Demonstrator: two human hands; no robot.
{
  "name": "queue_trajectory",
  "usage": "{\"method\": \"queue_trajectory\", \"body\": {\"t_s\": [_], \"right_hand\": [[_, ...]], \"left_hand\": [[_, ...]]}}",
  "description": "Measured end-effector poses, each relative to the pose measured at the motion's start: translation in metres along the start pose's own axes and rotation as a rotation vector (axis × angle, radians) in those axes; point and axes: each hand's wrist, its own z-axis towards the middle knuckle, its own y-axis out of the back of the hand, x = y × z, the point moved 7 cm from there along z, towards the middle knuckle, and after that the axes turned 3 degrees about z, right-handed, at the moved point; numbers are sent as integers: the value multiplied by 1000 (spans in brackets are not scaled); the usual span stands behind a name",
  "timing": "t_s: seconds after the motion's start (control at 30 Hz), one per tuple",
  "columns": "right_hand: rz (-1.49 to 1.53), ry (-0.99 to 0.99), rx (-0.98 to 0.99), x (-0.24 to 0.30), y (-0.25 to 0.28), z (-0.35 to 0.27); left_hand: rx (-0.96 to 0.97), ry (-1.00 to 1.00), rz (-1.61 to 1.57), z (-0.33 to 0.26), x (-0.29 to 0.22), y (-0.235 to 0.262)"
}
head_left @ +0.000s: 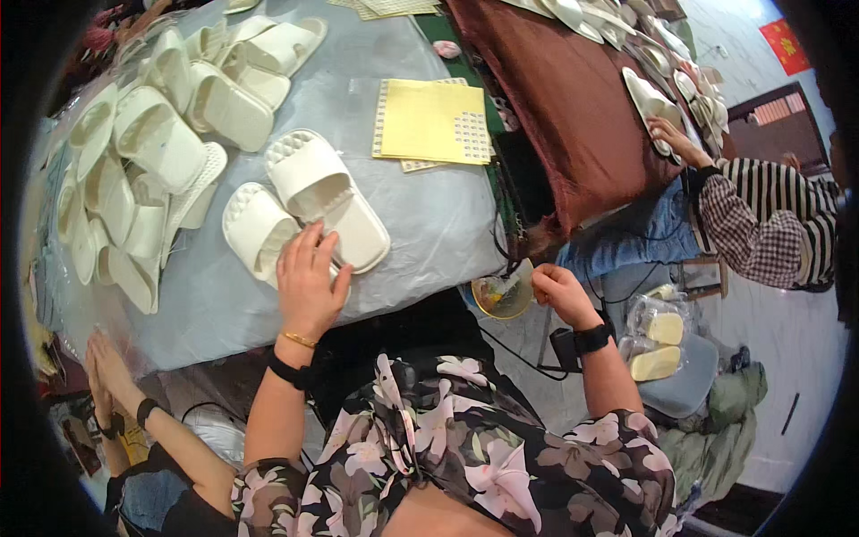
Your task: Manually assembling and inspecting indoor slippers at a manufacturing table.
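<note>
A pair of cream slippers lies side by side on the plastic-covered table, toes pointing away: the left slipper [253, 224] and the larger-looking right slipper [344, 215]. My left hand [310, 277] rests on the near end of the left slipper, fingers stretched and slightly apart, partly hiding both heels. Off the table's right edge, my right hand [562, 291] is closed above the floor, beside a bin [488, 304] with scraps in it. Something pale shows by its fingertips; whether the fingers pinch it is unclear.
A heap of cream slippers [161, 134] fills the table's left side. Yellow sticker sheets [429, 121] lie beyond the pair. At left are another person's hands [112, 371]. Across a brown-covered table [555, 107], a co-worker's hand [676, 139] touches a slipper. Bagged slippers [658, 345] sit lower right.
</note>
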Motion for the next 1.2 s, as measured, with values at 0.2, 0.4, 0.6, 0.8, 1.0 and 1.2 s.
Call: {"method": "queue_trajectory", "body": {"t_s": [0.2, 0.4, 0.6, 0.8, 1.0, 1.2], "right_hand": [[-244, -83, -239, -152, 93, 61], [-817, 285, -270, -223, 154, 109], [-1406, 232, -176, -224, 155, 118], [-459, -71, 347, -133, 26, 80], [-455, 300, 556, 118, -95, 10], [-682, 803, -122, 215, -105, 101]], "left_hand": [[-4, 5, 42, -6, 1, 3], [21, -7, 14, 1, -5, -5], [20, -15, 26, 6, -8, 3], [58, 19, 81, -1, 0, 15], [30, 18, 14, 7, -8, 11], [1, 46, -12, 5, -4, 13]]}}
